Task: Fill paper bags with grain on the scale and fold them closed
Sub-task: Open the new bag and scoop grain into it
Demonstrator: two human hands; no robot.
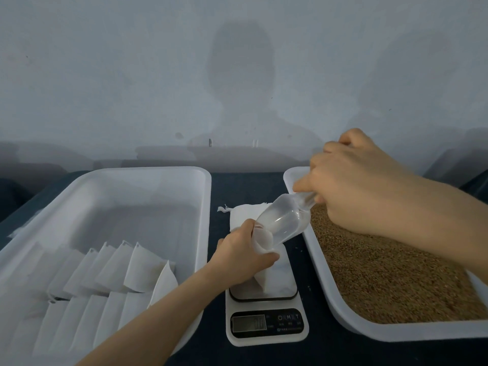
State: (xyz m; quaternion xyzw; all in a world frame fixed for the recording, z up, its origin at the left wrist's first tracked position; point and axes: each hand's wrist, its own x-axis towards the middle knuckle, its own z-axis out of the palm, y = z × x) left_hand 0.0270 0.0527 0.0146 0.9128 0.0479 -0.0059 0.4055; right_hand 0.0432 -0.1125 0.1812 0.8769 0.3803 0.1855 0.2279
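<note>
Bag (pixel 261 278) stands on scale (pixel 266 326), mid tabletop toward near edge. My left grip (pixel 243 256) pinches bag mouth open; right grip (pixel 351 186) clenched round scoop (pixel 282 223) handle, spout tipped into mouth. Filling step. Next, probably: more grain (pixel 383 273), steady pour, check readout.

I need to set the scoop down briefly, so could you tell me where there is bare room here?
Free: the far half of the left tray, beyond its folded bags; the dark table between the trays, behind the empty bags. Crowded: the scale, where left hand, bag, scoop and right hand meet. The right tray is full of grain.
</note>
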